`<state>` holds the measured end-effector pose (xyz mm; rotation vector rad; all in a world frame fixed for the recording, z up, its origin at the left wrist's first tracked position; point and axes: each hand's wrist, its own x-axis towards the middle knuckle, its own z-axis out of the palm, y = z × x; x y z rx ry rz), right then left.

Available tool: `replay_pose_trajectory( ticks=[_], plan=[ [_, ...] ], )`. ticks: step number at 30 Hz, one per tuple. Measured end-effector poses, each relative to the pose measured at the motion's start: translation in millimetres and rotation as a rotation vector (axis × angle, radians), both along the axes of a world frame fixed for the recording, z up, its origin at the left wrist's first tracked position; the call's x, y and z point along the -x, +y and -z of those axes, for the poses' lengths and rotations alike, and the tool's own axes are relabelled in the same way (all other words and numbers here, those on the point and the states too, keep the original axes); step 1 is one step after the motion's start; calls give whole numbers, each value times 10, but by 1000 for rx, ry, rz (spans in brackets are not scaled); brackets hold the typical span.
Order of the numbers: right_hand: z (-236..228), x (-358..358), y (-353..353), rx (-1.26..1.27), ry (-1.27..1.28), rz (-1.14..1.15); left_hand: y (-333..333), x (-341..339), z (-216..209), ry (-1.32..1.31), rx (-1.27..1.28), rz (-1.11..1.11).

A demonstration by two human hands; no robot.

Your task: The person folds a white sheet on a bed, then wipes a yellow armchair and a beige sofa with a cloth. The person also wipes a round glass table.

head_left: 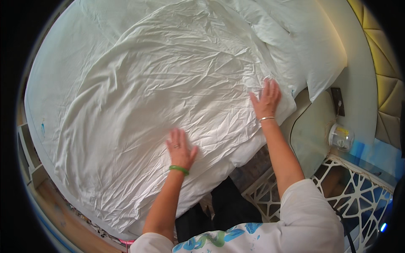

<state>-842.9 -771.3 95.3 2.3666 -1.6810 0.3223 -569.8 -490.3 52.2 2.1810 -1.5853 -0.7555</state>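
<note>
A wrinkled white sheet or cover (139, 97) lies spread over the rounded bed (46, 76). My left hand (181, 149), with a ring and a green bangle, rests on the cover near the bed's front side, fingers stretched out and slightly blurred. Farther right, my right hand (268, 100), with a thin bracelet at the wrist, lies on the cover close to its right edge, palm down with fingers extended. Neither hand holds anything. Creases run across the cloth between and beyond both hands.
White pillows (312, 50) lie at the upper right beside a padded headboard (386, 84). Right of the bed are a clear round container (341, 137), a wall socket plate (337, 101) and a white lattice panel (354, 189). My dark-trousered legs (232, 202) stand against the near edge.
</note>
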Motion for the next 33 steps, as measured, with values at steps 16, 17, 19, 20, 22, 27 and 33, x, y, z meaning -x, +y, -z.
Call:
replay_pose_trajectory(
  ticks=[16, 17, 19, 20, 22, 27, 33],
  plan=[
    [-867, -865, 778, -682, -641, -232, -2296, 588, -809, 1270, -241, -677],
    [-872, -839, 772, -756, -742, -282, -2220, 480, -684, 1328, -229, -693],
    [-814, -742, 691, -979, -1074, -123, -2071, 377, -536, 1509, -160, -800],
    [-715, -748, 618, -739, -953, -78, -1998, 344, -494, 1492, -150, -767],
    [-347, -675, 353, -539, -690, -25, -1897, 365, -555, 1397, -143, -691],
    [-92, -1394, -863, -1333, -1366, -26, -1649, 582, -812, 664, -4, -190],
    [-404, -2829, -1483, -1251, -1085, 233, -796, 182, -1362, 733, 65, -135]
  ],
)
